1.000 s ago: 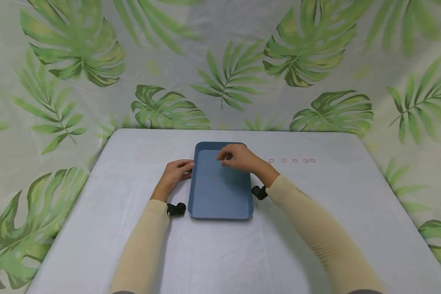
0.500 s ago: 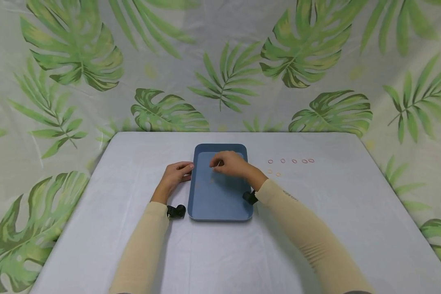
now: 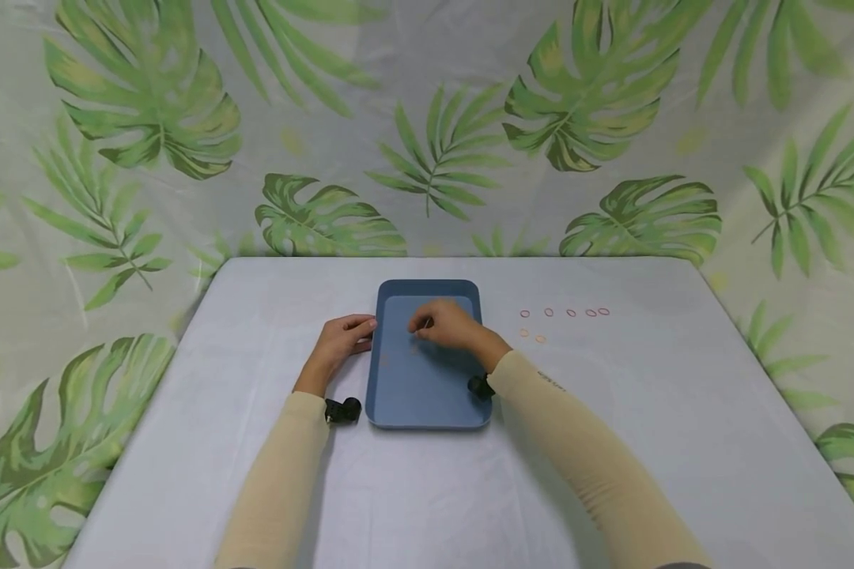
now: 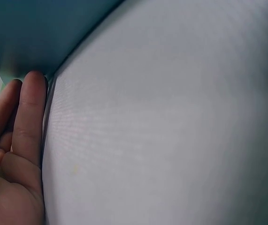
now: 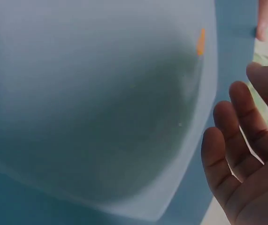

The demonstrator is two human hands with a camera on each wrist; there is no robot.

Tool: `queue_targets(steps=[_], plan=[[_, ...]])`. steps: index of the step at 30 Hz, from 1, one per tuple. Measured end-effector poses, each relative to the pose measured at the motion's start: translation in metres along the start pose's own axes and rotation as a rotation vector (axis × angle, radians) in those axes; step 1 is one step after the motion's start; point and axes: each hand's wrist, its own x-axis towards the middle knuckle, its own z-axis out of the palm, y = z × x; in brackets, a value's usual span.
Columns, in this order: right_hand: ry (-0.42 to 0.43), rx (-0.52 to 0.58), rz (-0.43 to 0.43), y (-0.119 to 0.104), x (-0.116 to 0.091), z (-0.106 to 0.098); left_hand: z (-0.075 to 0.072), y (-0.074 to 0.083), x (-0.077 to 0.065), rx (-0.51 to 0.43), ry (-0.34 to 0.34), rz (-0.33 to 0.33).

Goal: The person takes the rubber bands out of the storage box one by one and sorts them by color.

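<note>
My left hand (image 3: 338, 344) is at the left side of a blue tray (image 3: 430, 411), thumb and fingertips right at its rim. In the left wrist view its fingers (image 4: 29, 112) lie nearly straight, with the tips against the tray's outer wall. My right hand (image 3: 447, 322) hovers over the tray's upper middle, fingers loosely bent and pointing left. The right wrist view shows these fingers (image 5: 227, 122) apart, with nothing visible between them. Just below the right fingertips lies a small orange loop (image 3: 413, 348), with another faint pinkish loop (image 3: 384, 361) by the tray's left wall.
Right of the tray, several small red loops (image 3: 571, 314) lie in a row on the white-covered table (image 3: 612, 442). Two orange loops (image 3: 540, 339) lie below the row's left end. A leaf-patterned cloth (image 3: 441, 150) hangs behind the table. Each wrist wears a small black camera (image 3: 343, 410).
My right hand has moved left and slightly nearer over the tray, uncovering the two orange loops on the table. My left hand has stayed at the rim.
</note>
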Motion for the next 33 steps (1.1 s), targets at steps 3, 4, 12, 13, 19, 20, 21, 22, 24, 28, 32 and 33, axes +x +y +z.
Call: queue_targets(steps=[3, 4, 12, 13, 19, 20, 21, 22, 24, 28, 32, 33], plan=[[0.020, -0.035, -0.004, 0.002, 0.002, 0.005, 0.000, 0.000, -0.001, 0.008, -0.002, 0.009], [0.025, -0.049, -0.008, 0.003, 0.003, 0.007, 0.000, 0.000, 0.000, 0.005, -0.004, 0.007], [0.010, -0.095, 0.016, 0.003, 0.004, 0.016, 0.000, -0.002, 0.000, -0.005, 0.001, -0.001], [0.009, -0.098, 0.020, 0.002, 0.004, 0.017, 0.000, -0.003, 0.000, -0.004, 0.000, 0.006], [0.006, -0.158, 0.008, 0.001, 0.003, 0.020, 0.000, -0.002, 0.000, -0.009, 0.004, 0.020], [0.008, -0.169, 0.006, 0.001, 0.003, 0.021, 0.000, -0.002, -0.001, -0.010, 0.006, 0.016], [0.011, -0.179, 0.004, 0.001, 0.003, 0.021, 0.000, -0.002, -0.001, -0.011, 0.007, 0.013], [0.017, -0.185, 0.001, 0.002, 0.002, 0.022, 0.000, -0.001, -0.001, -0.013, 0.008, 0.010], [0.025, -0.194, -0.012, 0.002, 0.002, 0.023, 0.000, -0.001, -0.001, -0.007, 0.005, 0.007], [0.031, -0.208, -0.029, 0.002, 0.000, 0.024, 0.000, -0.002, 0.000, 0.000, 0.003, 0.008], [0.027, -0.220, -0.036, 0.002, 0.000, 0.024, 0.001, 0.002, -0.002, -0.001, -0.001, 0.003], [0.029, -0.223, -0.040, 0.002, 0.000, 0.024, 0.001, 0.002, -0.002, 0.001, 0.000, 0.001]])
